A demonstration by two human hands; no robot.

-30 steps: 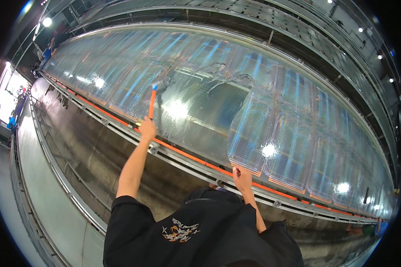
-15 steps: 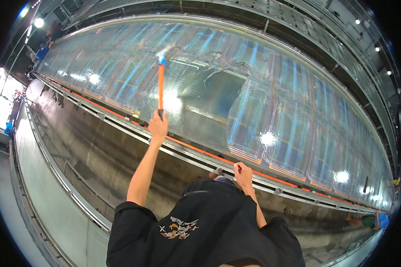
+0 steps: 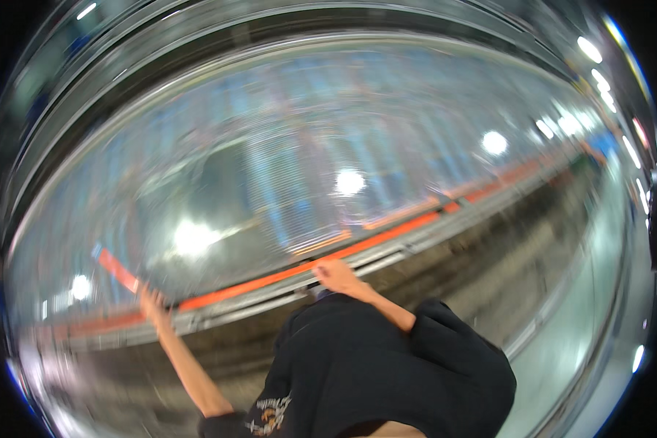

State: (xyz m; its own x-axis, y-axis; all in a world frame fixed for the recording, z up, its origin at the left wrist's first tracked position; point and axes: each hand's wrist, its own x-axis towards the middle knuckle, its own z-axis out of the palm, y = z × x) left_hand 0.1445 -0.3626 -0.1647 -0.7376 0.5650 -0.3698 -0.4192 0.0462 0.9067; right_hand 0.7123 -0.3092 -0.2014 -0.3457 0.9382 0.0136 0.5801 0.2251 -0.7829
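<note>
My left hand (image 3: 153, 305) is closed round the grip of a long orange-handled brush (image 3: 118, 270). The brush slants up and left over a long, glossy panel (image 3: 219, 171) with blue and dark stripes; blur hides whether its bluish tip touches the surface. Curled fingers show on my right hand (image 3: 336, 277), beside the orange strip (image 3: 248, 283) along the panel's near edge. What those fingers hold, if anything, I cannot make out. A plain, shiny patch breaks the striped pattern between the two hands.
A metal rail (image 3: 233, 310) runs along the near side of the panel, close to my body. Beyond the far edge stand long metal frames (image 3: 124, 55). At the far right a person in blue (image 3: 602, 142) is beside the panel. A pale walkway (image 3: 562, 317) lies behind me on the right.
My view has swung to the right and blurred. The brush, upright and far out over the panel before, now tilts left, nearer the panel's near edge. My right hand remains by that edge.
</note>
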